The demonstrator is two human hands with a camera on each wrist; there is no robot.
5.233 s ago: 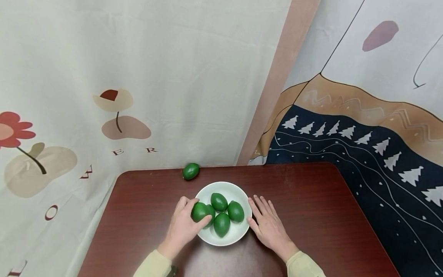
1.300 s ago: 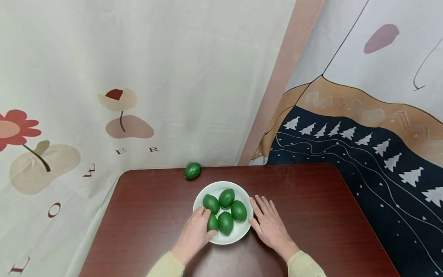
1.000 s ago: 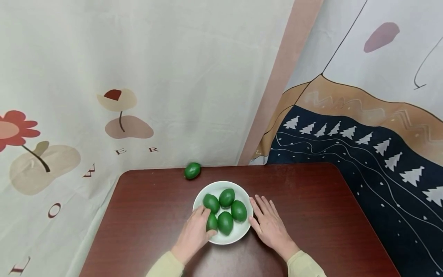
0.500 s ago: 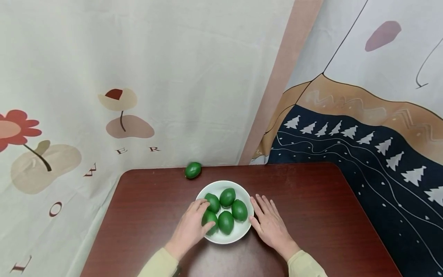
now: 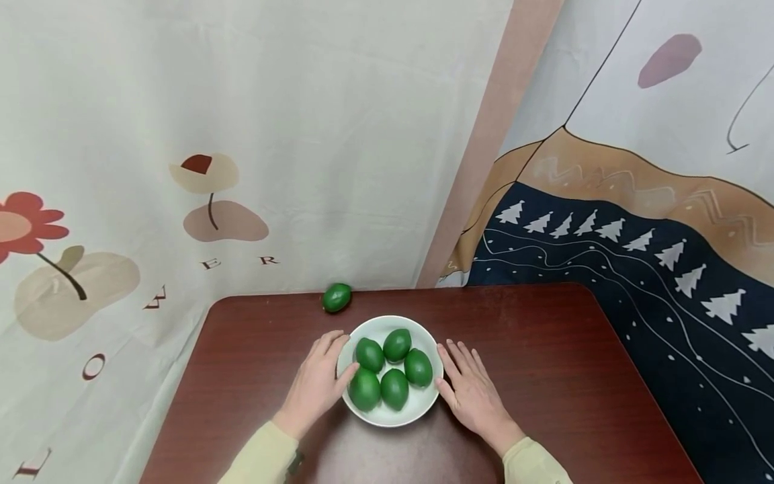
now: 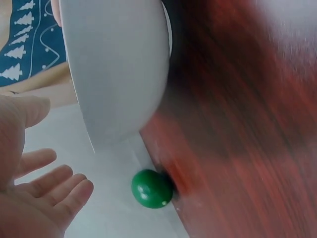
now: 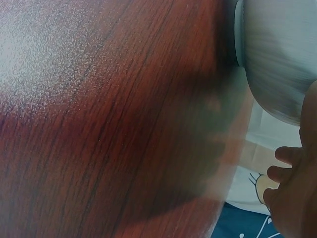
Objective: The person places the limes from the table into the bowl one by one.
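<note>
A white bowl (image 5: pixel 408 412) holding several green limes stands on the table. The lime (image 5: pixel 365 389) at its front left is nearest my left hand (image 5: pixel 313 383). That hand lies along the bowl's left side, fingers loosely spread and holding nothing; the left wrist view shows its thumb and fingers apart from the bowl wall (image 6: pixel 116 69). On the opposite side, my right hand (image 5: pixel 476 396) has its straight fingers and thumb against the rim. In the right wrist view that hand (image 7: pixel 297 188) is partly cut off beside the bowl (image 7: pixel 280 54).
One more lime (image 5: pixel 336 297) sits at the back edge of the dark red wooden table (image 5: pixel 520 336), behind the bowl to the left. A printed curtain (image 5: pixel 338 168) hangs close behind that edge. Dark blue patterned cloth (image 5: pixel 544 259) is on the right.
Earlier my left hand held a lime at the bowl's left side. It has let go, leaving that lime in the bowl, and moved left, outside the rim. My right hand has stayed put.
</note>
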